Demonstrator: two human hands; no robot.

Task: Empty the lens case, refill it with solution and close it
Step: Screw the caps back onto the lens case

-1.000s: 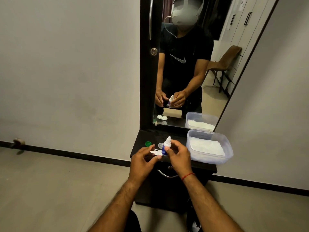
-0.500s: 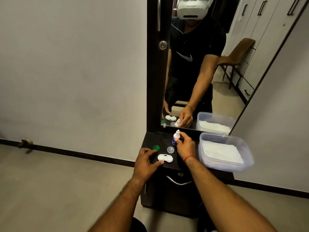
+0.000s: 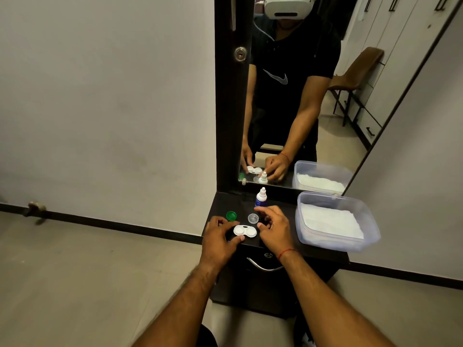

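A white two-well lens case [image 3: 245, 231] lies uncapped on the dark dresser top [image 3: 275, 242]. My left hand [image 3: 220, 238] pinches its left well between thumb and fingers. Just right of the case, my right hand [image 3: 273, 227] hovers with fingers loosely curled and holds nothing. A green cap [image 3: 231, 215] and a clear cap [image 3: 253, 218] lie behind the case. The white and blue solution bottle [image 3: 261, 197] stands upright at the back, near the mirror, apart from both hands.
A clear plastic tub [image 3: 370, 231] lined with white tissue sits at the right of the dresser top. The mirror [image 3: 300, 108] rises directly behind. A drawer handle [image 3: 263, 266] is below the front edge. Bare floor lies to the left.
My right hand set the bottle down upright at the back, let go and drew back beside the case. My left hand stayed on the case.
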